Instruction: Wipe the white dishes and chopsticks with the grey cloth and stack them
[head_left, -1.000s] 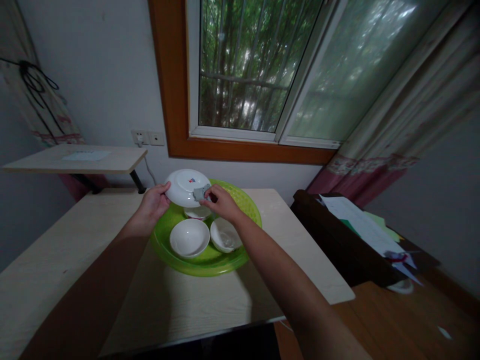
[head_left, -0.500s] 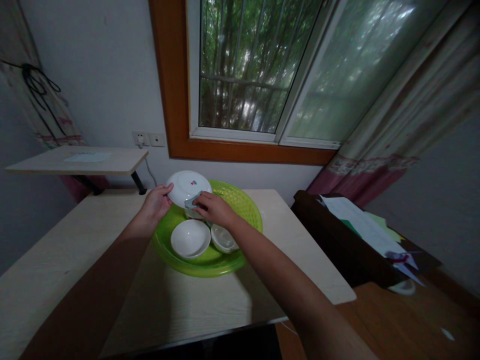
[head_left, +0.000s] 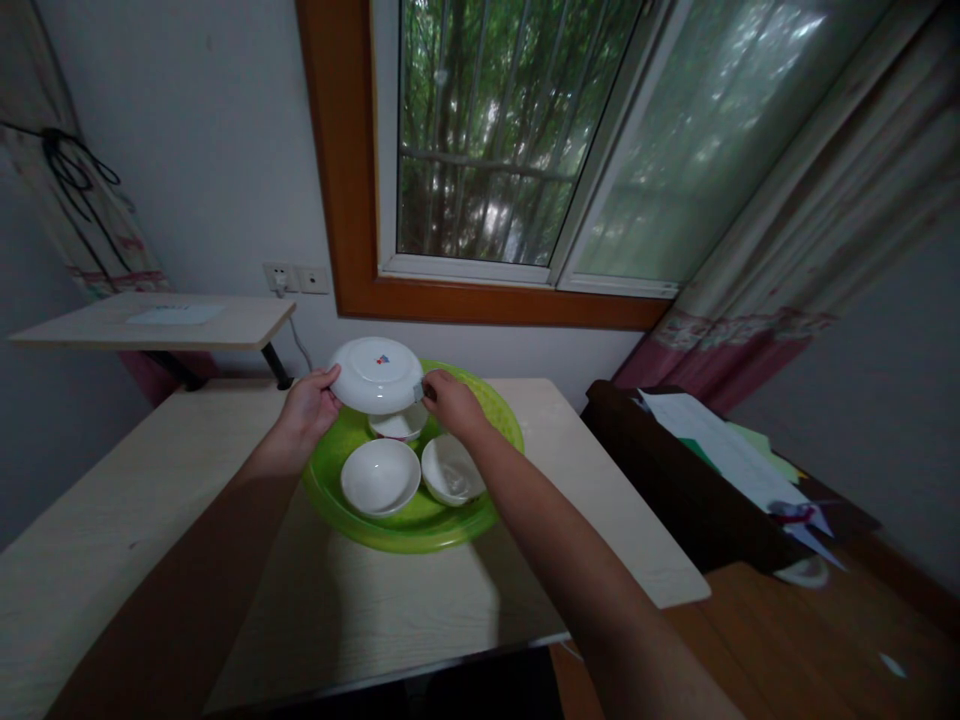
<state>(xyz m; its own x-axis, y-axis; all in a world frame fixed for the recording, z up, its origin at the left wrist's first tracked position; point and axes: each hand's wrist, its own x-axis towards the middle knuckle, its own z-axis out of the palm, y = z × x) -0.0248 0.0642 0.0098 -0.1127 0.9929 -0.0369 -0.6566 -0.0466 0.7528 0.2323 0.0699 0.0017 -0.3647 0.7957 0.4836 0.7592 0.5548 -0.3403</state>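
A white plate [head_left: 375, 380], its underside with a small red and blue mark facing me, is held up over a green basket [head_left: 352, 535]. My left hand [head_left: 311, 402] is closed on the plate's left rim. At the right rim, my right hand [head_left: 452, 402] pinches a small greyish cloth [head_left: 419, 393] against the plate; most of the cloth is hidden by the fingers. Below, the basket holds a white bowl [head_left: 381, 478] at the front left, another white bowl [head_left: 452, 472] at the right partly behind my forearm, and a third bowl [head_left: 399, 424] partly under the plate.
The basket rests on a pale wooden table [head_left: 405, 610]. A raised shelf [head_left: 157, 320] with a paper on it stands at the back left. Behind are the wall and window [head_left: 495, 150]. A dark brown box-like piece [head_left: 660, 480] with papers is to the right.
My right hand has moved with the cloth from the plate's lower middle to its right rim. The plate is tilted slightly differently, and the bowl behind shows more. My left hand keeps its hold.
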